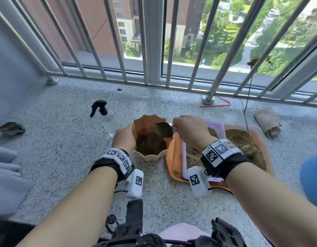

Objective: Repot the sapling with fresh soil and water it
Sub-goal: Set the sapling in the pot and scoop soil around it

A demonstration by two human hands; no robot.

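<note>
The left hand curls around the near-left wall of the scalloped pink pot, gripping its rim at the pot's nine o'clock side. The pot stands on the speckled floor and holds dark soil in its lower half.

The right hand sits at three o'clock from the pot, fingers closed around the handle of a small trowel. The blade reaches left from the hand, over the pot's mouth, carrying a clump of soil and tilted down toward the soil inside.

Under and behind the right hand lies an orange tray, just beside the pot at its three o'clock. On the tray rests a pale purple container, mostly hidden by the wrist, and a mound of brown dirt.

The sapling stands as a thin bare stem rising from that dirt, at two o'clock from the right hand and well apart from the pot; its top carries a few dry brown leaves against the railing.

A clear spray bottle with a black trigger stands at eleven o'clock from the left hand, near the pot. A rolled cloth lies at three o'clock from the sapling. Both wrists wear black bands with printed marker squares.
</note>
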